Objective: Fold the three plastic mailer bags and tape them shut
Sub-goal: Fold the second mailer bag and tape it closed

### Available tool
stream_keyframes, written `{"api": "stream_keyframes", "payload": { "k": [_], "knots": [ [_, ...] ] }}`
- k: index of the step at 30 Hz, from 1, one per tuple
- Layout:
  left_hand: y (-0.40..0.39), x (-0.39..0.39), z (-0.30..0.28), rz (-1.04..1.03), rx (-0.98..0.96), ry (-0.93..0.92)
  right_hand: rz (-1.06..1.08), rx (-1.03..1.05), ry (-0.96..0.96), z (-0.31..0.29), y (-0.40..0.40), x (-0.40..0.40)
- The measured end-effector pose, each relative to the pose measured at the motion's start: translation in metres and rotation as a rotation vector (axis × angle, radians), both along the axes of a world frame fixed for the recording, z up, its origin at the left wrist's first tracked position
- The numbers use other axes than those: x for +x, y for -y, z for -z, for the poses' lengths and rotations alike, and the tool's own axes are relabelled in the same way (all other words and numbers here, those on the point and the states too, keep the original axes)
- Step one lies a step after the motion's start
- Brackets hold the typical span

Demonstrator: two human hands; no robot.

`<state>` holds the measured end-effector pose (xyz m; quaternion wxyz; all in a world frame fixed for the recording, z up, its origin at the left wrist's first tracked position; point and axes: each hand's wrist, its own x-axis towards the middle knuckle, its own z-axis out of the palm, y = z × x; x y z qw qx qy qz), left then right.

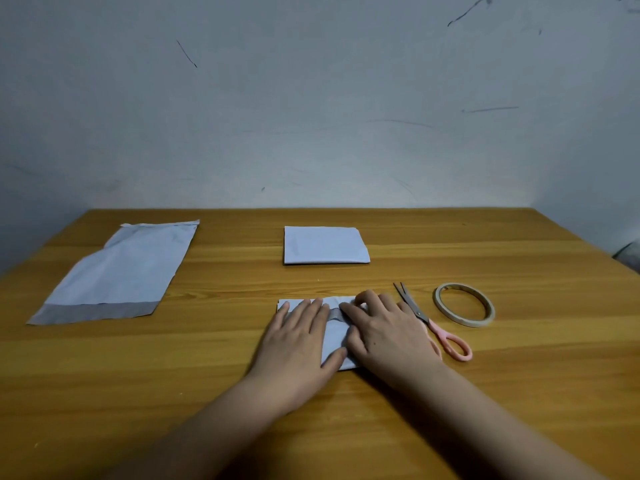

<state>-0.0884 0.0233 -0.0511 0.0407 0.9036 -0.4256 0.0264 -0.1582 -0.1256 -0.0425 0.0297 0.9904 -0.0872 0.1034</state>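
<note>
A folded pale mailer bag (pixel 335 336) lies on the wooden table (pixel 207 375) in front of me, mostly covered by both hands. My left hand (pixel 299 344) lies flat on its left half with straight fingers. My right hand (pixel 379 327) presses on its right half, fingers slightly bent over a grey flap. A second mailer bag (pixel 325 245), folded into a square, sits further back at the centre. A third mailer bag (pixel 121 271) lies unfolded and flat at the left, its grey strip toward me.
Pink-handled scissors (pixel 433 323) lie just right of my right hand, blades pointing away. A roll of tape (pixel 464 304) lies flat beyond them on the right. A scuffed wall rises behind the table's far edge.
</note>
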Motion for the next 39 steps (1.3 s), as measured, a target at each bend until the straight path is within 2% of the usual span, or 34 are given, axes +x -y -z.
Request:
{"api": "stream_keyframes", "payload": {
  "k": [6, 10, 14, 17, 25, 33, 39],
  "knots": [
    [-0.002, -0.003, 0.002, 0.074, -0.029, 0.04, 0.042, -0.054, 0.087, 0.006, -0.011, 0.0],
    [-0.003, -0.002, 0.004, 0.078, -0.052, 0.035, -0.049, 0.059, -0.013, -0.001, -0.013, -0.001],
    [-0.003, -0.002, 0.005, 0.073, -0.065, 0.045, -0.168, 0.27, -0.11, 0.003, -0.011, -0.005],
    [-0.007, -0.002, 0.006, 0.071, -0.069, 0.032, -0.177, 0.259, -0.137, 0.009, -0.006, -0.009],
    [-0.024, 0.006, 0.015, -0.019, -0.106, 0.016, -0.085, 0.247, -0.126, 0.015, -0.002, -0.013],
    [-0.028, 0.005, 0.017, -0.121, -0.12, -0.117, 0.001, 0.329, -0.122, 0.01, -0.013, -0.018],
    [-0.027, 0.004, 0.013, -0.145, -0.082, -0.172, 0.017, 0.316, -0.141, 0.01, -0.011, -0.017]
  ]
}}
